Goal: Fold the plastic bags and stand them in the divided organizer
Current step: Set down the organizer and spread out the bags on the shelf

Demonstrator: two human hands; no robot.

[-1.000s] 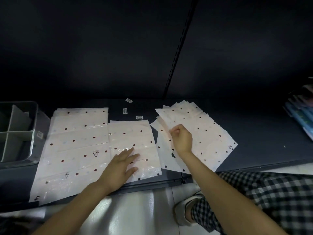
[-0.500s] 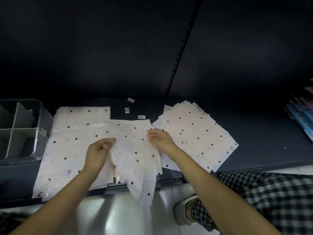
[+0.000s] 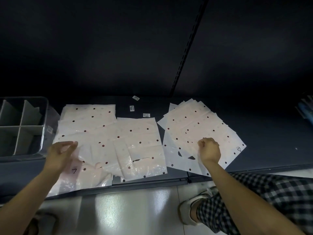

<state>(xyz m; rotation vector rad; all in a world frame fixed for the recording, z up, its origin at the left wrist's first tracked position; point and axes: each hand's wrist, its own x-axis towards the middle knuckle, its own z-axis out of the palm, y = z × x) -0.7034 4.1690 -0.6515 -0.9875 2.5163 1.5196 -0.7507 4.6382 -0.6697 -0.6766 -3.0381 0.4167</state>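
- A person crouched at a dark shelf strewn with pale, dotted plastic bags in three groups: a left pile, a middle bag and a fanned right stack.
- The left hand hovered over the near edge of the left pile, thumb and fingers drawn together as if pinching a sheet; blur left the grip itself unclear.
- The right hand rested on the right stack with its fingers curled, apparently nipping a top sheet.
- The divided organizer stood at the far left, just beside the left pile, its visible compartments holding no bags.
- Risks, by judgement: the slick sheets could cling, so one pull might lift several; bags overhanging the shelf's front lip could slip to the glossy floor; a loose fold could spring open and refuse to stand.
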